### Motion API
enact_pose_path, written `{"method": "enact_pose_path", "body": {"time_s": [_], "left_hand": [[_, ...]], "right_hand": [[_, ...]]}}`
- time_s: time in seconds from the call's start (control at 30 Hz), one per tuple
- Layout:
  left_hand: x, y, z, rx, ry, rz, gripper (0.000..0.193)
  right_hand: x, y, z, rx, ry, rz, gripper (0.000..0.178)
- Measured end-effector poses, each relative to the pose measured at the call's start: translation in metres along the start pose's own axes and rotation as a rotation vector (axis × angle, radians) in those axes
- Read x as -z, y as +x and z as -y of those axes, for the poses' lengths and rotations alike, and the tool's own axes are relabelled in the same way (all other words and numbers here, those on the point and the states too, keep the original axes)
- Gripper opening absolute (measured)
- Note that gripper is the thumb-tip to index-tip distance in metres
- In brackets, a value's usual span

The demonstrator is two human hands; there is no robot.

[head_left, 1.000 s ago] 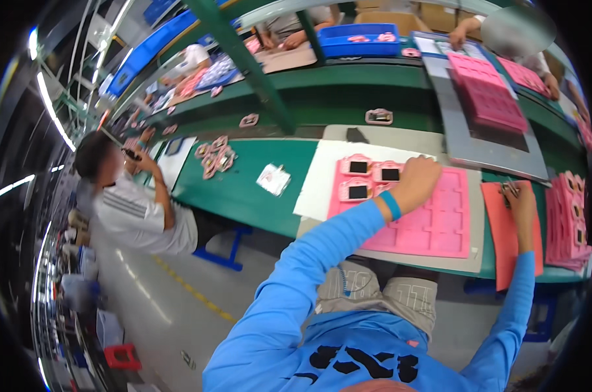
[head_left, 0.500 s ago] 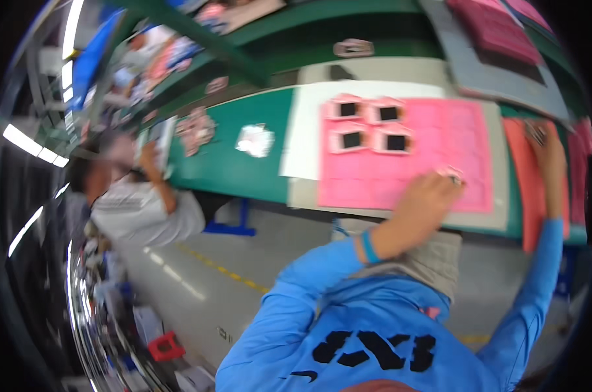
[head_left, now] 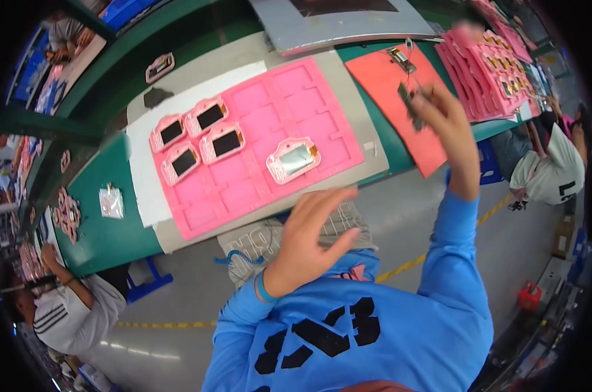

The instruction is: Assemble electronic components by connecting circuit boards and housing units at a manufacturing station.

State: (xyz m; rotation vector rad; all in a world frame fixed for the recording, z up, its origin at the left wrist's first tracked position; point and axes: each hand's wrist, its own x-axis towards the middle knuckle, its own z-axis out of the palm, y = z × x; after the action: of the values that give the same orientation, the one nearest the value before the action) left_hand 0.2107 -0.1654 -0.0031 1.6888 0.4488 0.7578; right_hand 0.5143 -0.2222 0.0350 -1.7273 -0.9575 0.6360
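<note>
Green table [head_left: 106, 238], grey floor [head_left: 185, 297]; pink tray [head_left: 243, 189] bearing 5 pink frames [head_left: 294, 161]. Left hand [head_left: 309, 245] spread wide, empty; right hand [head_left: 445, 117] pinches a circuit board [head_left: 410, 108] above the orange mat [head_left: 379, 81].

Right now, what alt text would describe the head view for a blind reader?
A person's right hand holds a small, flat, dark green board above an orange-red rectangular sheet; the empty left hand is open near a pink moulded tray. The tray carries five pink-framed devices: four with dark screens grouped together, one with a pale screen set apart.
</note>
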Motion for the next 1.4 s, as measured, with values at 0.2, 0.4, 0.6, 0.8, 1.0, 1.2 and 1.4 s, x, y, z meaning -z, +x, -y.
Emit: {"method": "enact_pose_path", "body": {"time_s": [0.2, 0.4, 0.6, 0.8, 1.0, 1.2, 1.4], "left_hand": [[-0.014, -0.027, 0.016, 0.411, -0.937, -0.017, 0.042], [0.023, -0.047, 0.031, 0.606, -0.72, 0.017, 0.026], [0.047, -0.048, 0.026, 0.436, -0.14, 0.189, 0.018], [0.065, -0.032, 0.014, 0.391, 0.016, 0.363, 0.019], [0.061, -0.002, 0.011, 0.438, 0.021, 0.536, 0.019], [0.053, 0.042, 0.0, 0.439, 0.329, 0.125, 0.024], [0.026, 0.096, 0.016, 0.396, 0.612, -0.074, 0.025]], "right_hand": [[-0.11, -0.104, 0.036, 0.058, -0.227, 0.152, 0.025], [-0.113, -0.111, 0.031, -0.149, 0.016, 0.194, 0.018], [-0.133, -0.113, 0.007, -0.186, 0.38, 0.402, 0.009], [-0.14, -0.119, -0.023, -0.264, 0.645, 0.529, 0.006], [-0.128, -0.119, -0.034, -0.3, 0.773, 0.544, 0.008], [-0.101, -0.101, -0.019, -0.407, 0.856, 0.264, 0.025], [-0.1, -0.086, -0.024, -0.191, 0.576, 0.321, 0.035]]}}
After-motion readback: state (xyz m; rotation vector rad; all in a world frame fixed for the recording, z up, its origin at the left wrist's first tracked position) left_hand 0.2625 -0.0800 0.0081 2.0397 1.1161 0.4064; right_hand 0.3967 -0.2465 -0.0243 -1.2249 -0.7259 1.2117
